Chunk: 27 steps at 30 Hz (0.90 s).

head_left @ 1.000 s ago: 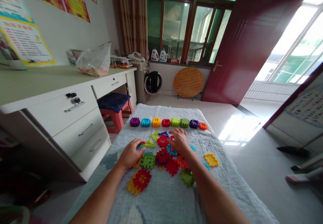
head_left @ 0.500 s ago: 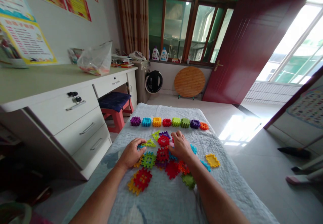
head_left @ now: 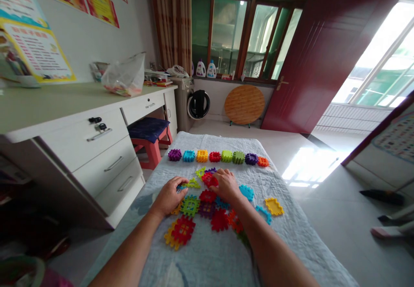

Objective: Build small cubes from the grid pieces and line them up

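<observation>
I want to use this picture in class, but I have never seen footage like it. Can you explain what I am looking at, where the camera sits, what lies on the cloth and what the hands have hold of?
There is no machine here: a person wears a camera on the head, looking down at their own bare arms. The left hand rests on the pale quilted cloth, fingers at a thin yellow-green triangle piece. The right hand lies over a red interlocking tile; whether it grips it is unclear. Around them lies a loose pile of coloured plastic tiles. Farther off, eight built cubes stand in a row. A white desk stands to the left.
</observation>
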{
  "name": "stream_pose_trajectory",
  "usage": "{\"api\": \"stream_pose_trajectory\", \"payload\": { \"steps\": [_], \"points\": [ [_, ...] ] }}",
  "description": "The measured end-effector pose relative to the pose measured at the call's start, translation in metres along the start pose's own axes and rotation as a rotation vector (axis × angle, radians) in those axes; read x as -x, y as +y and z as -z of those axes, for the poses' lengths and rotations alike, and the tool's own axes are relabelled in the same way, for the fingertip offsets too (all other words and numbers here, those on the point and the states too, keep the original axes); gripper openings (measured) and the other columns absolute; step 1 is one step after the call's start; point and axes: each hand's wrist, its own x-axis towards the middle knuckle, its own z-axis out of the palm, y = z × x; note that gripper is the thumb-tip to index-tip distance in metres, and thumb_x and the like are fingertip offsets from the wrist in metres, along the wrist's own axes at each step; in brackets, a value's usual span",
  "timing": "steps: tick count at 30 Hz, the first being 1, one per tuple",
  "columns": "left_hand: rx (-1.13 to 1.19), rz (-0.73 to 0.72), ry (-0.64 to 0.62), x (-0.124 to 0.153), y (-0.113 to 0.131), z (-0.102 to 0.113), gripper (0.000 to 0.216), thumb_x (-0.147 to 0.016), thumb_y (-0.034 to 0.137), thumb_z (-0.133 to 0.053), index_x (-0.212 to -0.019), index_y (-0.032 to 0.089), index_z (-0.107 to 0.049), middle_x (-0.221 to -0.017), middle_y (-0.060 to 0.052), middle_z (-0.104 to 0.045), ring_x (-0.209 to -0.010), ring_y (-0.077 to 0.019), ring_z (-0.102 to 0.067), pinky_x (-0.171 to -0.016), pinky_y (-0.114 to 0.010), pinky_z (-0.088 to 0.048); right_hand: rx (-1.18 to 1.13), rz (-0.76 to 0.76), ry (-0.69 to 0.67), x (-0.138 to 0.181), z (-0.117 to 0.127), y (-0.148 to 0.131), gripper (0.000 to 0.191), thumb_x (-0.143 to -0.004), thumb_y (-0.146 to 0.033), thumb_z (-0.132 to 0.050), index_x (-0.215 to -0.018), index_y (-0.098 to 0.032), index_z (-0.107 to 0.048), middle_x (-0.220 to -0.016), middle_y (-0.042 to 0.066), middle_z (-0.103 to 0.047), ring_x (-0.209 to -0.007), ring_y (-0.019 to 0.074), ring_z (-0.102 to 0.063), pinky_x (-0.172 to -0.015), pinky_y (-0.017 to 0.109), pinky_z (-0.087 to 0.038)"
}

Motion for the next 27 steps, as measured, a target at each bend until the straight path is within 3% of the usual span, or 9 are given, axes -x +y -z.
{"api": "stream_pose_trajectory", "payload": {
  "steps": [5,13,15,19,22,27],
  "points": [
    [0.001,0.009,-0.007,0.0,0.0,0.0,0.023,-0.075,0.028,-0.055,-0.094,0.019,-0.064,-0.101,-0.006,-0.065,-0.097,-0.0216,-0.06,-0.091,-0.036,-0.046,-0.051,-0.025,0.05,0.001,-0.001,0.012,0.017,-0.086,-0.028,-0.05,-0.088,-0.022,-0.066,-0.089,0.004,-0.061,-0.089,0.0183,-0.051,-0.079,0.029,-0.034],
    [0.019,0.009,-0.003,0.0,0.0,0.0,0.021,-0.075,0.027,-0.055,-0.092,0.02,-0.065,-0.1,-0.005,-0.066,-0.096,-0.021,-0.06,-0.09,-0.035,-0.046,-0.249,0.082,0.124,0.0,-0.005,0.015,0.012,-0.078,-0.02,-0.056,-0.083,-0.021,-0.067,-0.093,0.004,-0.06,-0.089,0.0167,-0.052,-0.084,0.028,-0.037],
    [0.022,0.016,-0.004,0.0,0.001,0.0,0.022,-0.074,0.028,-0.056,-0.092,0.02,-0.065,-0.1,-0.005,-0.066,-0.096,-0.0212,-0.06,-0.09,-0.035,-0.047,-0.346,0.037,0.197,-0.001,0.0,0.019,0.015,-0.08,-0.019,-0.051,-0.083,-0.02,-0.066,-0.088,0.004,-0.062,-0.083,0.0158,-0.054,-0.08,0.027,-0.039],
    [0.022,0.02,-0.007,0.0,0.0,0.0,0.023,-0.074,0.028,-0.055,-0.094,0.019,-0.064,-0.1,-0.005,-0.066,-0.097,-0.021,-0.06,-0.091,-0.034,-0.046,-0.502,-0.191,0.299,0.001,0.014,0.039,0.022,-0.079,-0.021,-0.044,-0.087,-0.017,-0.064,-0.068,0.0,-0.06,-0.061,0.0125,-0.051,-0.061,0.022,-0.038],
    [0.021,0.019,-0.009,0.0,-0.002,-0.001,0.023,-0.075,0.028,-0.054,-0.094,0.02,-0.064,-0.1,-0.005,-0.066,-0.097,-0.0209,-0.06,-0.091,-0.035,-0.046,-0.484,-0.292,0.26,0.003,0.019,0.058,0.024,-0.074,-0.022,-0.046,-0.088,-0.017,-0.065,-0.058,-0.003,-0.056,-0.054,0.0114,-0.048,-0.054,0.021,-0.034],
    [0.013,0.013,-0.007,0.0,-0.003,-0.002,0.023,-0.075,0.028,-0.054,-0.094,0.02,-0.063,-0.099,-0.005,-0.066,-0.096,-0.021,-0.061,-0.091,-0.035,-0.047,-0.418,-0.331,0.079,0.006,0.015,0.069,0.034,-0.068,-0.016,-0.048,-0.097,-0.016,-0.065,-0.056,-0.004,-0.056,-0.052,0.0103,-0.048,-0.052,0.02,-0.031]
  ]
}}
